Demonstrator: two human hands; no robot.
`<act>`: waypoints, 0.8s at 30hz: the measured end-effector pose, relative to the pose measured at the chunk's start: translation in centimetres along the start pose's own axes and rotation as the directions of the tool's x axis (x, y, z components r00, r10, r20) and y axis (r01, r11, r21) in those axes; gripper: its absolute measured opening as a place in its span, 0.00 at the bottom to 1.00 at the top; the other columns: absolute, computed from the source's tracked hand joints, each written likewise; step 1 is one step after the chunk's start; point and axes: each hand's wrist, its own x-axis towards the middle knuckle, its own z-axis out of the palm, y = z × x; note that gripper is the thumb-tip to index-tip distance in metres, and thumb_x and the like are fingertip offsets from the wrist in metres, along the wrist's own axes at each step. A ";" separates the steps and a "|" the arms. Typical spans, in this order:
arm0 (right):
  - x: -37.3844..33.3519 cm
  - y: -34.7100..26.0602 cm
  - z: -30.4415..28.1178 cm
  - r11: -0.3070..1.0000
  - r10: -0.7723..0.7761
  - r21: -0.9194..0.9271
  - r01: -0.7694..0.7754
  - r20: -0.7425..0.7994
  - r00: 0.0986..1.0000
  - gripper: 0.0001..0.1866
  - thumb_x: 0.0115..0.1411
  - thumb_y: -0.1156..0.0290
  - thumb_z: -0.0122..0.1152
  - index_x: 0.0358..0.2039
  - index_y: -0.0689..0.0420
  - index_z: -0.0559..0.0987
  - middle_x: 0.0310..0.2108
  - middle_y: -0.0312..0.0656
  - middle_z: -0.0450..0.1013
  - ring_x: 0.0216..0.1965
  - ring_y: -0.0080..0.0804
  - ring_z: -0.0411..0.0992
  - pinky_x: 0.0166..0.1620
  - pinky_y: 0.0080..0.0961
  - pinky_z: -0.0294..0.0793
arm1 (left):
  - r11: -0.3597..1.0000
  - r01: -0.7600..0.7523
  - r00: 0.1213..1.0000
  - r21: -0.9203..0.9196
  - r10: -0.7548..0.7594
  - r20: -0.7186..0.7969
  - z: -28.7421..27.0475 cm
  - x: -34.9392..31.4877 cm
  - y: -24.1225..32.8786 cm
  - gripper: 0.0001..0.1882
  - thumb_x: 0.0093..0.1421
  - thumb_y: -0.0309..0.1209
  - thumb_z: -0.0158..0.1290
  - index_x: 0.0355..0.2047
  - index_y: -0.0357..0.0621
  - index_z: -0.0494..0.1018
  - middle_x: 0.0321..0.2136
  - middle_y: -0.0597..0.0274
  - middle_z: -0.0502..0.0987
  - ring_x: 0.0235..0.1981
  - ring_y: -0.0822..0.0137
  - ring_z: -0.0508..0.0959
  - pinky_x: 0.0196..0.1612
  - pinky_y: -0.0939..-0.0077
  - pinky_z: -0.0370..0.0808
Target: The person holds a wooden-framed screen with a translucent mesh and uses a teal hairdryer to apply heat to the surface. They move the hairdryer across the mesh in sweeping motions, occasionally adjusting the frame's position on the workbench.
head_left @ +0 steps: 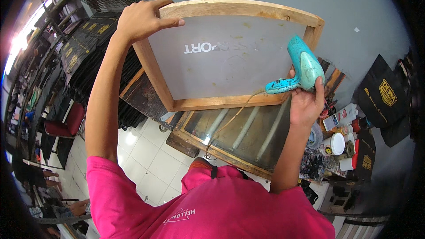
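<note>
A wood-framed printing screen (230,102) stands tilted up in front of me, its grey mesh (208,75) carrying pale lettering. Over its top left corner, my left hand (144,20) grips the wooden bar, thumb on the near side. My right hand (307,104) holds a worn turquoise hair dryer (305,66) by its body, with the nozzle up near the right side of the mesh. The dryer's handle points left, and a thin tan cord (232,119) runs down from it across the screen's lower bar.
Below the screen is a glass-topped wooden light table (248,135) with several tubes. Jars, tubs and a bottle crowd a bench (338,146) at right. Stacked black bags (95,57) and a red chair (66,121) stand at left. A grey wall (354,13) rises behind.
</note>
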 end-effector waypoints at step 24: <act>-6.5 4.7 -8.5 0.933 0.324 -0.074 -0.353 -0.256 0.911 0.28 0.70 0.54 0.59 0.62 0.60 0.70 0.55 0.50 0.76 0.51 0.46 0.79 0.53 0.42 0.80 | 0.999 -0.041 0.998 0.023 0.042 -0.054 0.8 0.4 -1.2 0.46 0.48 0.74 0.58 0.56 0.55 0.81 0.26 0.53 0.84 0.32 0.55 0.86 0.40 0.61 0.80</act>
